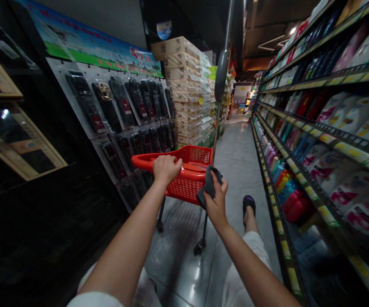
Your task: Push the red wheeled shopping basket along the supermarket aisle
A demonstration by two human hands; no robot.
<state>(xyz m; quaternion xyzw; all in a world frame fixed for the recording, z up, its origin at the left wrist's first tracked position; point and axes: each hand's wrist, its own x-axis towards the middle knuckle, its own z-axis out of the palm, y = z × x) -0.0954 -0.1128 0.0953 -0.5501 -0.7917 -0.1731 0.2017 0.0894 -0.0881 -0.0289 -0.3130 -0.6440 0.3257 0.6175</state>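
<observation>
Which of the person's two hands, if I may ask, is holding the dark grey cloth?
The right hand holds the dark grey cloth. The left hand differs: it grips the red cart handle and holds no cloth.

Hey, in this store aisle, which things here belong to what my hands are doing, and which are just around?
Belonging:
left hand gripping the red shopping cart handle
right hand holding a dark grey cloth

Just around:
black packaged goods on a pegboard wall
white bottles on shelves
stacked wrapped packs
</observation>
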